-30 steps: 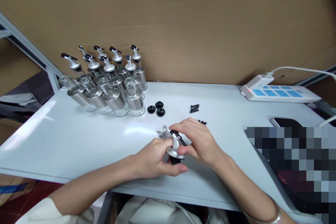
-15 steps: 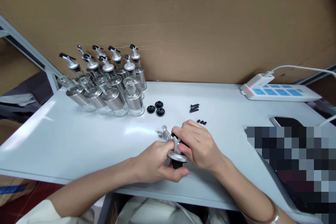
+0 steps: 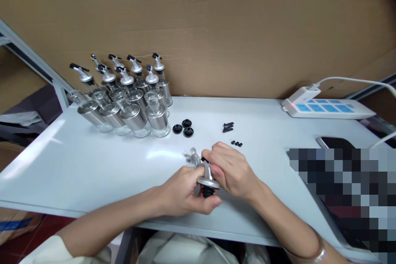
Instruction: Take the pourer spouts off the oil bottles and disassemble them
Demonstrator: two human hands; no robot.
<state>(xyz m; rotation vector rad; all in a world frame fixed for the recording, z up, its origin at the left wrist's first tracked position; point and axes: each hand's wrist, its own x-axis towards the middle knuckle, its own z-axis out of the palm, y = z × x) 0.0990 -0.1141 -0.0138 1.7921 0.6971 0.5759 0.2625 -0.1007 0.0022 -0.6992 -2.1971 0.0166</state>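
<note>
My left hand [image 3: 182, 189] grips a silver pourer spout [image 3: 208, 179] with a black stopper under its flange, low over the white table [image 3: 93, 161]. My right hand [image 3: 230, 169] closes over the top of the same spout, fingers pressing on a black lever piece there. Another silver spout part [image 3: 192, 156] lies on the table just behind my left hand. Three black round gaskets [image 3: 183, 128] sit behind it. Small black lever pieces [image 3: 228, 127] and tiny black bits [image 3: 236, 144] lie behind my right hand.
Several glass and steel bottles [image 3: 136, 111], some fitted with spouts, stand at the back left. A white and blue power strip [image 3: 328, 107] with a red light lies at the back right. A dark phone [image 3: 332, 142] lies at the right. A cardboard wall [image 3: 216, 24] rises behind.
My right hand has slid a little toward me and closed tighter over the top of the spout. The black lever is now mostly hidden under its fingers.
</note>
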